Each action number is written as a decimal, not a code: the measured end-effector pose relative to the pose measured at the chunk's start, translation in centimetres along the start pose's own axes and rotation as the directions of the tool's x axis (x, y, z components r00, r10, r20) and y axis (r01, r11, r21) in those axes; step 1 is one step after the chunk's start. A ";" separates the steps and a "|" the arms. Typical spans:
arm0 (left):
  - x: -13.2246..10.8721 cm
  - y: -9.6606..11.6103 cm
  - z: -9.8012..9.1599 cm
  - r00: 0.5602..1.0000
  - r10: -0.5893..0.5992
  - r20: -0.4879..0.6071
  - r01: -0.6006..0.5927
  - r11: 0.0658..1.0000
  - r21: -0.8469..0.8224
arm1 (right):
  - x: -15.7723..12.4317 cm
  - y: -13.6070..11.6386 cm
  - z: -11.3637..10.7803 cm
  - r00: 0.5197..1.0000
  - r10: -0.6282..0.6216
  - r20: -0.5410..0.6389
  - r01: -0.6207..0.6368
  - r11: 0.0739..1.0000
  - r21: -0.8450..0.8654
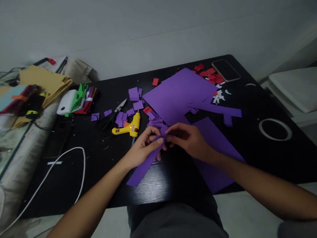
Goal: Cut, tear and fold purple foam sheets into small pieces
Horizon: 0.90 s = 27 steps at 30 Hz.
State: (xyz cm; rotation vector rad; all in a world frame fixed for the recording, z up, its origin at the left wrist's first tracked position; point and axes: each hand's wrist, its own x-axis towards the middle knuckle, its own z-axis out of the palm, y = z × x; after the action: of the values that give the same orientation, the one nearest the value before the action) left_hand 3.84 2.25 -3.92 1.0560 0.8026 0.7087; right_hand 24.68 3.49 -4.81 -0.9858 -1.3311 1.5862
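Between both hands is a long purple paper strip (143, 171), its lower end slanting down to the left over the black table. My left hand (149, 143) is closed on the strip, thumb laid along its top. Opposite it, my right hand (187, 138) pinches the strip's upper end with thumb and fingertips; the exact fold there is too small to make out. Just left of my hands lies a yellow glue gun (129, 127), with black-handled scissors (114, 113) beyond it. Purple sheets (183, 93) lie behind and under my right arm.
Purple paper pieces (133, 94) lie around the glue gun. Red scraps (210, 73), white scraps (218, 96) and a phone (225, 69) are at the back right. A white ring (275, 129) lies on the right. A white cable (83, 159) loops across the left.
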 end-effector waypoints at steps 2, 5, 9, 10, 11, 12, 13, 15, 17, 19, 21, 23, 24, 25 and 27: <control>-0.1 -0.1 -0.2 1.000 -0.027 -0.006 0.027 1.000 -0.011 | 0.1 0.0 -0.2 1.000 0.009 -0.006 -0.009 1.000 -0.022; -0.3 0.0 -0.4 0.996 -0.087 -0.019 0.086 0.996 -0.017 | 0.5 -0.1 -0.7 0.999 0.010 -0.039 -0.011 1.000 -0.028; -0.5 0.2 -0.4 0.989 -0.145 -0.037 0.146 0.989 0.014 | 0.9 -0.2 -1.2 0.996 0.008 -0.094 -0.012 0.999 -0.044; -0.5 0.2 -0.4 0.989 -0.145 -0.035 0.146 0.989 0.027 | 1.0 -0.2 -1.2 0.995 0.009 -0.097 -0.013 0.999 -0.045; -0.4 0.2 -0.4 0.990 -0.140 -0.031 0.142 0.989 0.040 | 1.1 -0.2 -1.3 0.995 0.010 -0.096 -0.014 0.999 -0.046; -0.4 0.2 -0.5 0.991 -0.132 -0.027 0.133 0.990 0.053 | 1.1 -0.2 -1.4 0.996 0.011 -0.092 -0.015 0.999 -0.046; -0.3 0.2 -0.5 0.992 -0.123 -0.021 0.124 0.990 0.065 | 1.2 -0.1 -1.4 0.996 0.012 -0.086 -0.016 0.999 -0.049; -0.2 0.2 -0.6 0.994 -0.107 -0.012 0.108 0.990 0.089 | 1.2 0.0 -1.5 0.997 0.011 -0.072 -0.015 0.998 -0.054; -0.1 0.1 -0.6 0.995 -0.094 -0.016 0.095 0.989 0.116 | 1.2 0.1 -1.6 0.998 0.010 -0.063 -0.013 0.999 -0.047; -0.1 0.2 -0.6 0.996 -0.081 -0.035 0.085 0.986 0.144 | 1.3 0.1 -1.7 0.998 0.009 -0.059 -0.010 1.000 -0.025; -0.1 0.3 -0.5 0.996 -0.066 -0.060 0.076 0.982 0.170 | 1.3 0.2 -1.8 0.999 0.003 -0.052 -0.003 1.000 -0.008; -0.2 0.4 -0.4 0.995 -0.063 -0.073 0.076 0.979 0.189 | 1.3 0.2 -1.9 0.999 -0.004 -0.041 0.004 1.000 -0.011; -0.3 0.4 -0.4 0.995 -0.065 -0.077 0.079 0.978 0.196 | 1.3 0.3 -1.9 0.999 -0.006 -0.037 0.005 1.000 -0.016; -0.3 0.4 -0.4 0.995 -0.069 -0.078 0.083 0.977 0.197 | 1.3 0.3 -1.9 0.999 -0.004 -0.034 0.003 1.000 -0.023; -0.4 0.5 -0.5 0.994 -0.079 -0.072 0.091 0.979 0.181 | 1.3 0.3 -1.9 0.999 -0.002 -0.035 0.001 1.000 -0.028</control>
State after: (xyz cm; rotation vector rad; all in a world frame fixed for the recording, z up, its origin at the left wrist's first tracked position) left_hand 3.17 2.34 -3.51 1.1621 0.9780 0.6065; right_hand 25.93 5.30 -5.46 -1.0249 -1.3329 1.5462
